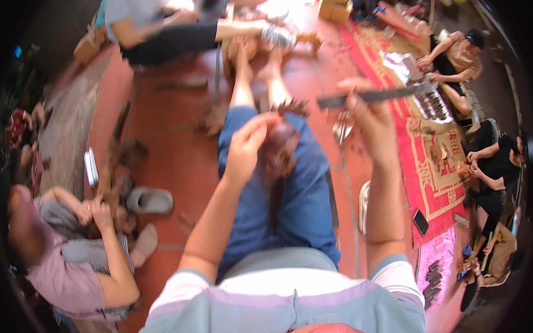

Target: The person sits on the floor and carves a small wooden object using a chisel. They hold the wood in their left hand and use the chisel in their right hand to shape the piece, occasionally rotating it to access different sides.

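Observation:
My left hand (249, 143) is closed on the side of a reddish-brown carved wooden piece (280, 146), which rests over my blue-trousered legs. A jagged, toothed edge (293, 107) shows at its far end; blur hides the finer carving. Off to the right, my right hand (367, 114) is raised and closed around a long, flat grey file (392, 95). The file lies almost level across the fingers and stays apart from the wooden piece.
On the left a person in a mauve top (75, 265) sits near a grey clog (150, 200). Another person's legs (177, 45) stretch across ahead. At right lie a red patterned mat (416, 172), a black phone (421, 222) and a pink sheet (445, 255); several people sit beyond.

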`<state>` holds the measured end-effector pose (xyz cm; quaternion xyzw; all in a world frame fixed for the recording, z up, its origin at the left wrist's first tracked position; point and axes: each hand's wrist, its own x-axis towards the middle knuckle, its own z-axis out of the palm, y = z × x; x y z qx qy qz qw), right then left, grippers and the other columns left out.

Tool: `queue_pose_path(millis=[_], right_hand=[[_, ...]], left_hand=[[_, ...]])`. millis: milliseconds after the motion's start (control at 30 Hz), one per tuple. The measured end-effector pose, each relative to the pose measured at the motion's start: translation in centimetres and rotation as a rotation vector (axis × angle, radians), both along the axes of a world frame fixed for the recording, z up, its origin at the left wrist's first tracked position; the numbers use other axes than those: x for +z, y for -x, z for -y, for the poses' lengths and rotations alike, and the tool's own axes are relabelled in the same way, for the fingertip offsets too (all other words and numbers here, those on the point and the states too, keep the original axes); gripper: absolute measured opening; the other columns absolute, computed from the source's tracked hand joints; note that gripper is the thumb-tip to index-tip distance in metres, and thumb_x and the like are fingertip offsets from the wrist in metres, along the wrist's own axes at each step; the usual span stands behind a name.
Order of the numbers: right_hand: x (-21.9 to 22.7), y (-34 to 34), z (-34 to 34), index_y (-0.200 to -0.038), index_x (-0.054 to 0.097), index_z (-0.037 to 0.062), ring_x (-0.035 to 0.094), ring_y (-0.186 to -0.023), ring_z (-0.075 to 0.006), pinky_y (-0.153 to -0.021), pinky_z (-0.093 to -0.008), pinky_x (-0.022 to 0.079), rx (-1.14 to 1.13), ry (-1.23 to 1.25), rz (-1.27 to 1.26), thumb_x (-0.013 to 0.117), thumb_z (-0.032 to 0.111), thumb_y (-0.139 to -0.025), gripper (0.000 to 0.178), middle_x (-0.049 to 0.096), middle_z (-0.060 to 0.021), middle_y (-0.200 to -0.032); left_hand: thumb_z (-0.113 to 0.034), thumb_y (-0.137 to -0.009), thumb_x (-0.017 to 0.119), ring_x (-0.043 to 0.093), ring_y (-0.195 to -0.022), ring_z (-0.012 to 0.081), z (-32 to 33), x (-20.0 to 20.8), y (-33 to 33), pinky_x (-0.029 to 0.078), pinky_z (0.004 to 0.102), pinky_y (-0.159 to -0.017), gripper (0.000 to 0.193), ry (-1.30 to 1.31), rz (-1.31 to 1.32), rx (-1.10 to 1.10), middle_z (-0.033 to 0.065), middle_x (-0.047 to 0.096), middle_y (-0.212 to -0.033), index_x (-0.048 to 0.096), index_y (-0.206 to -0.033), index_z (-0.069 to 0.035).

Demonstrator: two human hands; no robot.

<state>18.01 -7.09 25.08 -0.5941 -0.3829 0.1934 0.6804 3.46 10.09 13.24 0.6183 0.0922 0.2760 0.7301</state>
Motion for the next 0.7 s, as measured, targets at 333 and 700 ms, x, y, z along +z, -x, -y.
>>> queue_pose_path(millis=[333,700], right_hand=[[2.6,1.1,-3.8,-0.101,0.063,-0.0014,0.061,-0.091,-0.0111,-0.079,-0.0259,0.050,0.334,0.282,0.521,0.061,0.004,-0.091,0.012,0.064,-0.0044,-0.095],[0.7,0.7,-4.0,-0.088,0.066,0.0066,0.065,-0.089,-0.0199,-0.081,-0.0346,0.051,0.378,0.360,0.876,0.071,0.004,-0.077,0.013,0.068,-0.0063,-0.087]], left_hand=[[-0.027,-0.103,0.040,0.056,-0.113,0.0243,-0.1,-1.2,1.3,0.042,0.0367,-0.098,0.043,0.104,0.261,0.042,0.0183,0.058,-0.123,0.050,-0.127,0.006],[0.000,-0.087,0.066,0.052,-0.115,0.0191,0.3,0.1,-0.7,0.042,0.0321,-0.099,0.035,-0.132,0.386,-0.228,0.0134,0.053,-0.126,0.052,-0.119,0.003]])
